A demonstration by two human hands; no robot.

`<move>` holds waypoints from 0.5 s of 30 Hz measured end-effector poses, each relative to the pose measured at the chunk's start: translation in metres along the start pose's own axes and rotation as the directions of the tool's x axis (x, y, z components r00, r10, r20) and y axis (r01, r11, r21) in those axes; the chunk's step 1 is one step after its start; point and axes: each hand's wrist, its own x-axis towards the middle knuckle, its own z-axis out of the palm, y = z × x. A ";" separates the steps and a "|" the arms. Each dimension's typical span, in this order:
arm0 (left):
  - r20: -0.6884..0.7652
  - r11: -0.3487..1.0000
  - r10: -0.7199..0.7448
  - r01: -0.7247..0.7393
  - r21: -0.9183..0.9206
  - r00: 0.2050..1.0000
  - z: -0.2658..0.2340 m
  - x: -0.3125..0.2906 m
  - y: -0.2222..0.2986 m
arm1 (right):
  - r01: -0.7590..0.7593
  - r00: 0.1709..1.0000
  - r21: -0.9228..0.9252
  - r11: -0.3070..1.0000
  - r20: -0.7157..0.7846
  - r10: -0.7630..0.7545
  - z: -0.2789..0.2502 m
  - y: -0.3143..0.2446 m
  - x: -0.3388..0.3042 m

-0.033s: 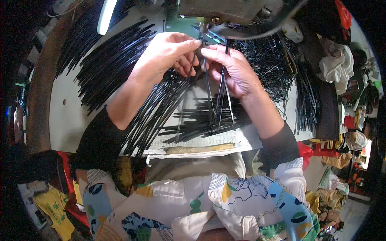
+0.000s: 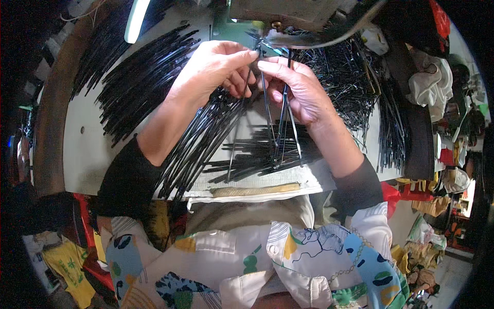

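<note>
Close under the head of a sewing machine point(image 2: 298, 20), my two hands meet with their fingertips a little apart. My left hand point(image 2: 218, 64) is closed in a pinch on a thin black strip point(image 2: 235, 139), which dangles toward the table's front. Thumb and forefinger of my right hand point(image 2: 296, 85) pinch more narrow black strips point(image 2: 267, 116); several hang down below that hand, some catching the light. The ends between my fingers, beside the machine's needle area, are too small to make out.
Bundles of black strips point(image 2: 146, 77) lie on the white table point(image 2: 85, 159) at left, with others under my hands. A tangled black heap point(image 2: 339, 77) fills the right side. Along the front edge lies a yellowish ruler-like bar point(image 2: 257, 190). A lamp tube point(image 2: 136, 20) hangs upper left.
Both hands stay almost in place. The dangling strips have shifted very slightly, and the metal shaft beneath the machine head shows less than before.
</note>
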 end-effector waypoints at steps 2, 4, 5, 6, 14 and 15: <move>-0.006 1.000 0.022 -0.022 0.011 1.000 -0.001 -0.003 0.000 | 0.005 1.000 -0.005 1.000 0.001 -0.005 0.005 0.000 -0.004; -0.008 1.000 0.017 -0.016 0.025 1.000 -0.001 -0.001 -0.002 | -0.020 1.000 -0.014 1.000 -0.007 0.020 0.004 -0.001 -0.006; -0.004 1.000 0.015 -0.015 0.023 1.000 -0.001 0.000 -0.002 | -0.022 1.000 -0.015 1.000 -0.011 0.022 0.003 -0.001 -0.005; -0.040 0.999 0.007 -0.005 0.038 0.999 -0.001 -0.001 -0.001 | -0.036 0.999 -0.041 0.999 -0.003 0.036 0.003 0.000 -0.005; -0.018 0.998 -0.020 0.021 0.052 1.000 -0.002 0.002 -0.007 | -0.132 0.971 -0.045 0.990 0.197 0.138 0.007 -0.008 -0.026; -0.013 0.999 -0.022 0.023 0.047 1.000 0.000 0.002 -0.006 | -0.170 0.969 -0.043 0.985 0.173 0.175 0.004 -0.008 -0.030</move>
